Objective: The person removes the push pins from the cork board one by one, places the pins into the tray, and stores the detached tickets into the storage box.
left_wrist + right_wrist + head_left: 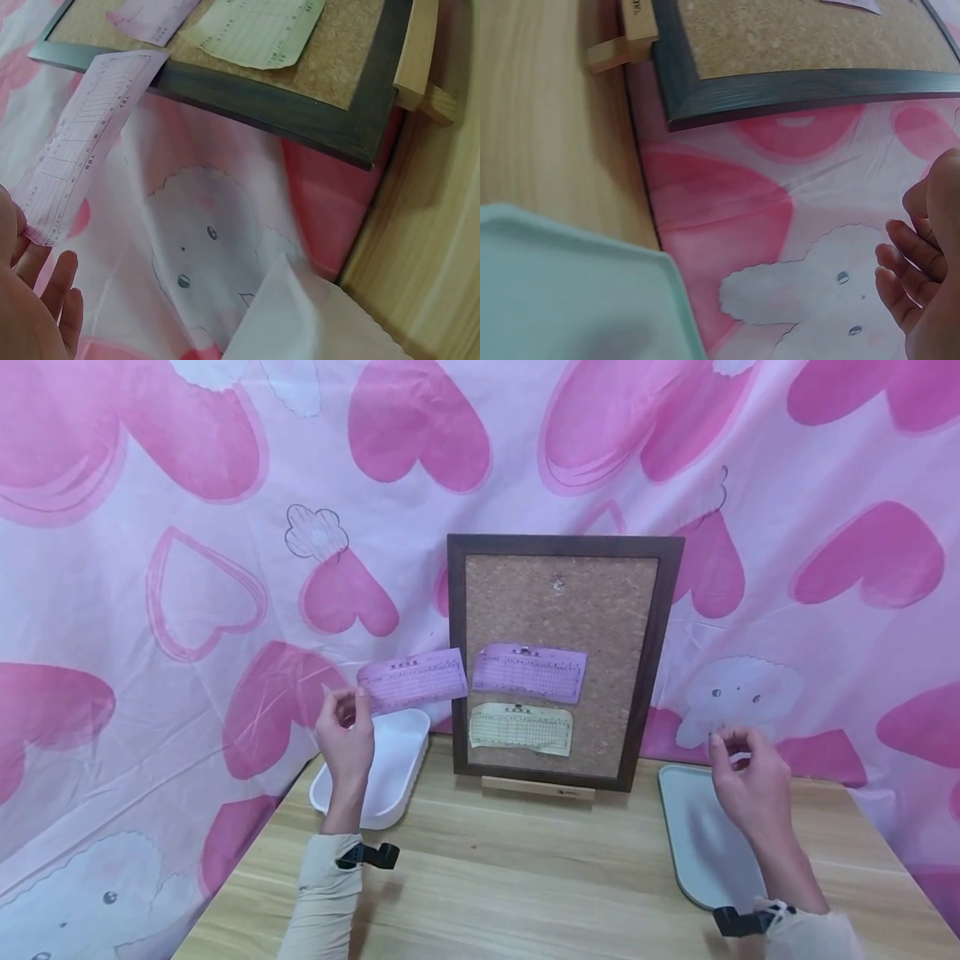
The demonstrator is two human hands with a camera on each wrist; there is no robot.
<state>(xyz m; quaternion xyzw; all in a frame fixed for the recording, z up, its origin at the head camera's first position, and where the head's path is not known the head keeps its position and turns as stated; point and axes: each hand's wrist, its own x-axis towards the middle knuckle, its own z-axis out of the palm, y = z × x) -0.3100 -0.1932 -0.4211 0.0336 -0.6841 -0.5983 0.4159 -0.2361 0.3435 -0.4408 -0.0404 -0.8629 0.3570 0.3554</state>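
Observation:
A pink printed form slip point(412, 681) is pinched at its left end by my left hand point(347, 731), its right end reaching the left edge of the framed corkboard point(600, 610). On the cork hang another pink slip point(531, 673) and, below it, a pale green slip point(520, 729), each with a small pin at the top. A clear pushpin point(557, 582) sticks in the upper cork by itself. My right hand point(753, 781) is raised right of the board, thumb and index finger pinching a tiny pin-like object, mostly hidden by the fingertips.
The board leans upright on a wooden stand point(537, 790) on the wooden table point(525, 877). A white tray point(408, 760) lies behind my left hand; a pale green tray point(682, 835) lies below my right. A heart-patterned pink cloth point(225, 527) hangs behind.

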